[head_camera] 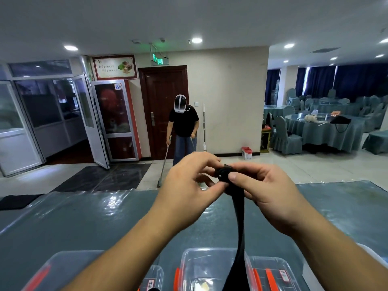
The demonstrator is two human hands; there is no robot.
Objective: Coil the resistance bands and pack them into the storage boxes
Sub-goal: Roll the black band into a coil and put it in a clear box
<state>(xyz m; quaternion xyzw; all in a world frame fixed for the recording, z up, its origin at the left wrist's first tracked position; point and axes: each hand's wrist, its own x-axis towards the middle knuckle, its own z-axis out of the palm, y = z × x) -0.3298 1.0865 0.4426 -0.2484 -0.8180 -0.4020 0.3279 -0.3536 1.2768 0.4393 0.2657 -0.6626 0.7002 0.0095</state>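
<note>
At the frame's centre, the left hand [189, 181] and right hand [264, 192] both pinch a small coil of the black resistance band [239, 219]. Its loose tail hangs down over the clear storage boxes [201, 267] at the bottom.

Bright, even light falls from recessed ceiling lamps [197, 40]. Glare streaks the plastic table cover [88, 208] at near left. Wide-angle distortion bends the edges; near storage boxes [212, 267] look soft.

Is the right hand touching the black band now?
Touching. In the head view, the right hand pinches the coiled end of the black band with its thumb on top.
</note>
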